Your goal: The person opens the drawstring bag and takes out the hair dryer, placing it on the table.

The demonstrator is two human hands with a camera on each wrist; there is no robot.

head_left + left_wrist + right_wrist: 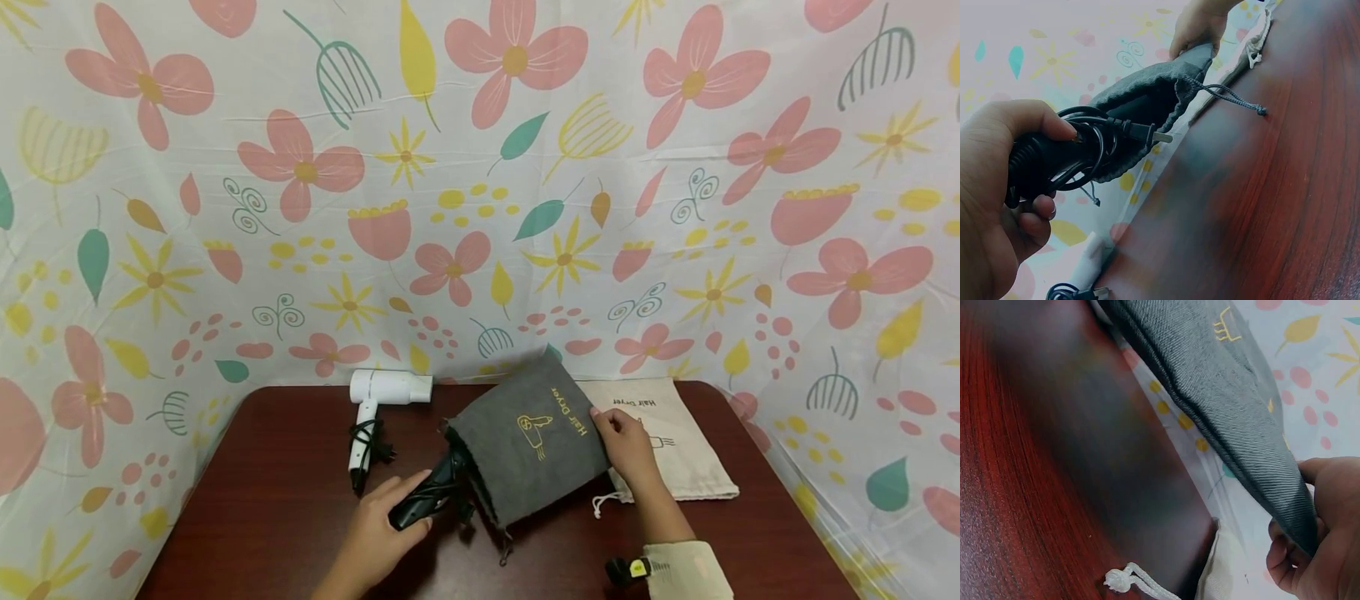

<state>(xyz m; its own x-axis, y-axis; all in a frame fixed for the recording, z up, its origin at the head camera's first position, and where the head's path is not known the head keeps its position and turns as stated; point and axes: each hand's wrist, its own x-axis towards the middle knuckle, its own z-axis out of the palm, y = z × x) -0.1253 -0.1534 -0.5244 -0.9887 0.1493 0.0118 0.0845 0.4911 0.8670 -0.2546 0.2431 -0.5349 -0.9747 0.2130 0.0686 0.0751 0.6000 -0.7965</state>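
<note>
A grey drawstring pouch (536,450) printed "Hair Dryer" in gold is tilted above the table, its mouth facing left. The right hand (626,442) pinches the pouch's closed end; the right wrist view shows thumb and fingers (1288,559) on that corner. In the left hand (386,521) is the handle of a black hair dryer (420,502), gripped with its cord (1094,119) wound round it and the plug (1147,132) sticking out. The dryer's other end is inside the pouch mouth, hidden by the cloth.
A white hair dryer (390,387) with a black cord around its handle lies at the table's back left. Under and behind the grey pouch, a cream drawstring pouch (693,467) lies at the back right. A patterned curtain (480,208) hangs behind the brown table (255,500).
</note>
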